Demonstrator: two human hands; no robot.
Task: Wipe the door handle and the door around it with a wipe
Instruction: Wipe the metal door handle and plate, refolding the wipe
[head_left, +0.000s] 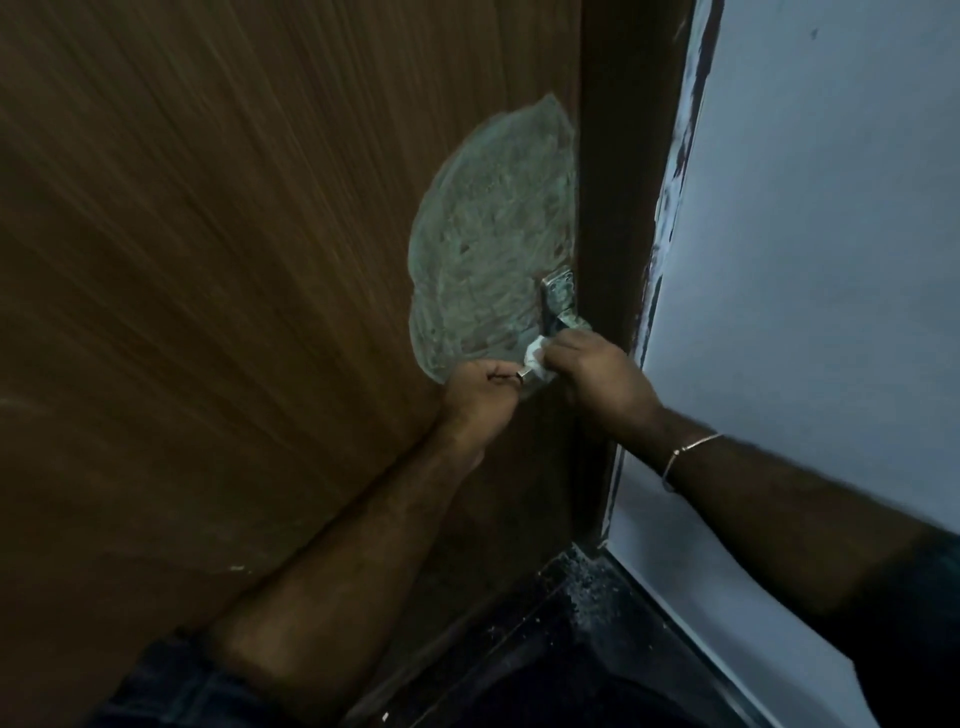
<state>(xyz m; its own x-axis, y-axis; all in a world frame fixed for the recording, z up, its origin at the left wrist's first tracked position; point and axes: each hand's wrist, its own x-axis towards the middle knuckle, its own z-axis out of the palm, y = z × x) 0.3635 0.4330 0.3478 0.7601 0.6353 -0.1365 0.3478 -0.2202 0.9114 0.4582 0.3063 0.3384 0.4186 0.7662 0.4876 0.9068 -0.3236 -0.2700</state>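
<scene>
A brown wooden door (234, 260) fills the left and middle of the view. A pale wet smear (488, 244) covers it above and left of the metal handle plate (557, 296). My left hand (480, 392) grips the free end of the lever, which shows as a short metal tip beside my fingers. My right hand (597, 379) holds a small white wipe (693, 358) pressed against the lever just below the plate. Most of the lever is hidden under both hands.
A dark door frame (623, 208) runs down the right of the door. A pale blue-grey wall (831, 260) lies to the right. The dark speckled floor (571, 649) is at the bottom. My right wrist wears a thin bangle (688, 452).
</scene>
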